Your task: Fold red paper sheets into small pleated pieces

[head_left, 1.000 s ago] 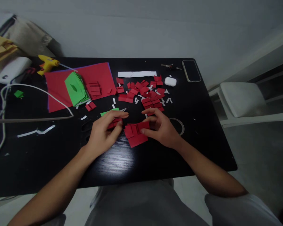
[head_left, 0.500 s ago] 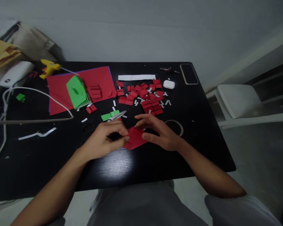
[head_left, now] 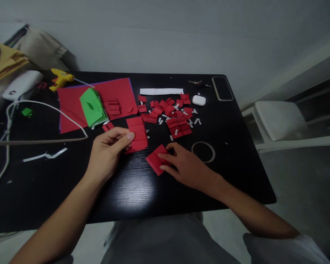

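My left hand (head_left: 108,148) pinches a creased red paper piece (head_left: 138,132) between thumb and fingers, its fold lines running across. More red paper shows under its lower edge. My right hand (head_left: 183,163) has its fingers closed on another red paper piece (head_left: 155,161), which lies at an angle on or just above the black table. Beyond both hands, many small folded red papers (head_left: 178,126) lie in a loose pile with white paper scraps (head_left: 198,121) among them. The scissors and the green strip are out of sight behind the left hand's paper.
Green sheets (head_left: 90,108) are stacked on a large red sheet (head_left: 68,117), near a yellow glue gun (head_left: 61,77). A white cable (head_left: 57,110) crosses the left side. A phone (head_left: 222,88), a white case (head_left: 199,100), keys (head_left: 200,84) and a wire ring (head_left: 213,152) lie at right.
My left hand has moved left and up, now holding a creased red paper over where the scissors lay. My right hand has come down onto the other red piece, which is turned.
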